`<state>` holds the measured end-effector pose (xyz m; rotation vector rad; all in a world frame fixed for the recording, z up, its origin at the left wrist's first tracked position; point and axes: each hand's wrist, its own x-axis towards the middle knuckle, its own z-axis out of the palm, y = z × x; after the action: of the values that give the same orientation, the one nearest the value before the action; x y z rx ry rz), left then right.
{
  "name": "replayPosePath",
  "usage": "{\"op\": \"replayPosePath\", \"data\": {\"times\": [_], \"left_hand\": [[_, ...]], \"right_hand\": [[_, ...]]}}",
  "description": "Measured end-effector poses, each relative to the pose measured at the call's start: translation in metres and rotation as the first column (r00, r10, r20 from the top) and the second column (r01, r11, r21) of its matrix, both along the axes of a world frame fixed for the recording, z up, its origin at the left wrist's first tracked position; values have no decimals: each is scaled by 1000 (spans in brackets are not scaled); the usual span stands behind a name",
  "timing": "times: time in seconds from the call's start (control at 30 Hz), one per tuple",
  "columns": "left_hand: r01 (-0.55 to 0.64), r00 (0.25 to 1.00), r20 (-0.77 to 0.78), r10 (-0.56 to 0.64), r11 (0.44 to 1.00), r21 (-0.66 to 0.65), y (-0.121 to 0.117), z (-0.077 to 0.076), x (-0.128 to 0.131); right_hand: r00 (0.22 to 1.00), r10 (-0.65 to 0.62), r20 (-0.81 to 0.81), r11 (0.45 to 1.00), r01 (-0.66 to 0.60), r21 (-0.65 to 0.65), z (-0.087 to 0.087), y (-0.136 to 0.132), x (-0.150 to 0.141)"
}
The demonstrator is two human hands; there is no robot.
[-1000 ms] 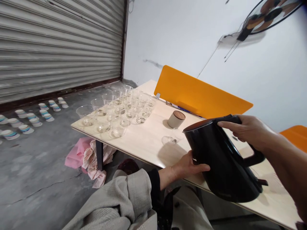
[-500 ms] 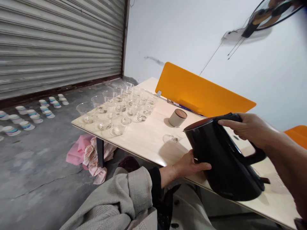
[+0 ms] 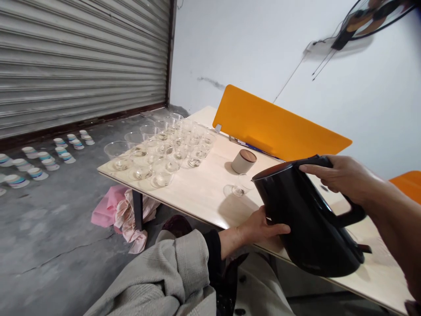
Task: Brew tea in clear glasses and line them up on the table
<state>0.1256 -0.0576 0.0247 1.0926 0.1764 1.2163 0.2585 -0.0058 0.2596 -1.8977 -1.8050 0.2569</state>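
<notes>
Black kettle tilted over bench, spout near clear cup. From afar I see hands clamped on kettle: right hand round handle, left hand bracing body.

From my end I see a pale grey, coarse-textured sleeve on the left arm, its broad cuff turned back over a snug black undersleeve. The left hand, right hand and right forearm are bare. Lower down, I make out pale cloth with dark round buttons and a dark reddish shoe.
</notes>
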Motion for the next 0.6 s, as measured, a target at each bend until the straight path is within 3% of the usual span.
{"op": "replayPosePath", "data": {"times": [0.1,0.6], "left_hand": [[-15,1000,-14,15,1000,7,0,1,-1],[-13,999,-47,14,1000,21,2,-1,1]], "right_hand": [[989,16,145,1000,-15,-6,1,-3,-1],[984,-35,174,998,45,-54,3,-1,-2]]}}
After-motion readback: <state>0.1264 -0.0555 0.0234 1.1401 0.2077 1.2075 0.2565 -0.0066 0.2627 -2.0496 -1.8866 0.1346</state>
